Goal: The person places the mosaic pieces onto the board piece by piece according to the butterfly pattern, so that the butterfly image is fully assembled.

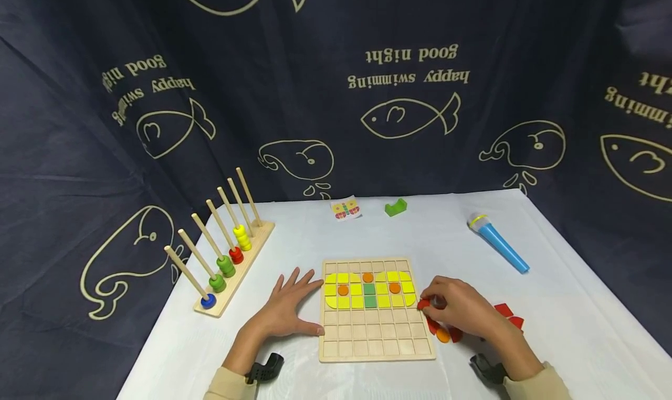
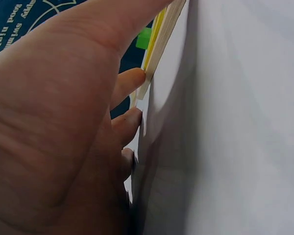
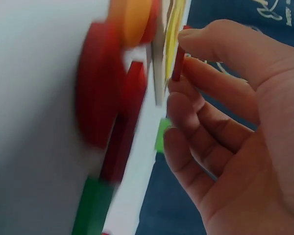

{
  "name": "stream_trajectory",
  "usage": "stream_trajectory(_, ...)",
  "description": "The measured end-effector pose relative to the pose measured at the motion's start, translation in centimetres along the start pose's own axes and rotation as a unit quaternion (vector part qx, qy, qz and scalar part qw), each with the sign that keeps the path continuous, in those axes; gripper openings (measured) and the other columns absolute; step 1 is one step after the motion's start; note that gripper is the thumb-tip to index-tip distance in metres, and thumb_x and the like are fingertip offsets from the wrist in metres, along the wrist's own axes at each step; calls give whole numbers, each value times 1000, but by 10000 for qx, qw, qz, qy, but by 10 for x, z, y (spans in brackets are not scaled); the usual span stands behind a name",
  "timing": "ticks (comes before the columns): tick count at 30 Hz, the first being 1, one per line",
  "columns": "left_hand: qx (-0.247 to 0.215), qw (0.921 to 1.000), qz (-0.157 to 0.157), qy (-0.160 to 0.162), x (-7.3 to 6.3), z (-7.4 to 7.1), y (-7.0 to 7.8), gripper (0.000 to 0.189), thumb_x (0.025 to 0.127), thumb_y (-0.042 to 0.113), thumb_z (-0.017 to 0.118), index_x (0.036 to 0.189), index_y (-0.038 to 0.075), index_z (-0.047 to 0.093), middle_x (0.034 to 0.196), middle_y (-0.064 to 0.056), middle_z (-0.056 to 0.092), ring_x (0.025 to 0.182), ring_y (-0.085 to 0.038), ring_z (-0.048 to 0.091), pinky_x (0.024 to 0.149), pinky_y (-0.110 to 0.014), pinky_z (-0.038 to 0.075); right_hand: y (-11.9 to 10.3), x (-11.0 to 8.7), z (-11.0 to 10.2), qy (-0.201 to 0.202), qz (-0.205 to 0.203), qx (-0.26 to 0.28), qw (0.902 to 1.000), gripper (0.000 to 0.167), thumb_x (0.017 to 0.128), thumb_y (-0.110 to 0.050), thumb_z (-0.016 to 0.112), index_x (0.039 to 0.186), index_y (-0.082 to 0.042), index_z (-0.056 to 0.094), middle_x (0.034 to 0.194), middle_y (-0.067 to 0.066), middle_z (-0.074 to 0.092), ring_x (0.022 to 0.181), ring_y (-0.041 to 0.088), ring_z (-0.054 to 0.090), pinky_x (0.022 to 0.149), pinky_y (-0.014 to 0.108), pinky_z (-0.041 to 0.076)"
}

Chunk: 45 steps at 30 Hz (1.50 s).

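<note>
Our right hand [image 1: 455,305] pinches 1 red tile [image 3: 180,61] beside the board [image 1: 375,332] at right, our spread left hand [image 1: 285,308] touching its left edge.

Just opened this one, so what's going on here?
A person is working at a wooden grid board. The left hand is spread beside it, index finger and thumb at its left edge. The right hand pinches a red piece near the right edge. Yellow pieces, orange discs and green squares fill part of the grid; the three rows nearest the person are bare. Loose red pieces lie to the board's right.
</note>
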<state>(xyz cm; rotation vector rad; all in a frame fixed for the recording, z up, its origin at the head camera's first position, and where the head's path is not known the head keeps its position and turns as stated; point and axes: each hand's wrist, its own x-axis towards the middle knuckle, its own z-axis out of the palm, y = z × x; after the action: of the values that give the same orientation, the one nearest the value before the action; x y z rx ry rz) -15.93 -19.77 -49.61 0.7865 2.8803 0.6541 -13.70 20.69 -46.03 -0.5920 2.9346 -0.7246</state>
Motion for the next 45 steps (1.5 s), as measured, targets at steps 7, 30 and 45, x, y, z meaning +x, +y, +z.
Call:
stream_trajectory(7, 17, 10000, 51, -31, 2, 3, -1, 108, 58, 80, 69, 148, 27, 41, 157, -3, 24, 145, -33, 6, 111, -59, -1, -26, 12, 10, 112, -519, -142, 9985, 19, 78, -30, 79, 95, -23, 76, 86, -14, 58, 76, 9, 52, 68, 25, 48)
stream_trajectory(30, -13, 9999, 115, 77, -1, -1, -1, 107, 59, 79, 69, 147, 26, 41, 156, -4, 25, 144, -34, 7, 110, -60, 0, -114, 62, 59, 282, -1513, -166, 9880, 15, 80, -32, 77, 92, -23, 76, 85, -12, 58, 67, 4, 47, 57, 20, 43)
stream_trajectory(45, 28, 9998, 175, 56, 0, -1, -3, 107, 59, 78, 70, 148, 27, 39, 157, -4, 24, 144, -33, 7, 111, -59, 0, -134, 69, 85, 274, -2128, -194, 9765, 13, 84, -34, 75, 90, -22, 78, 81, -15, 52, 69, -1, 44, 60, 15, 40)
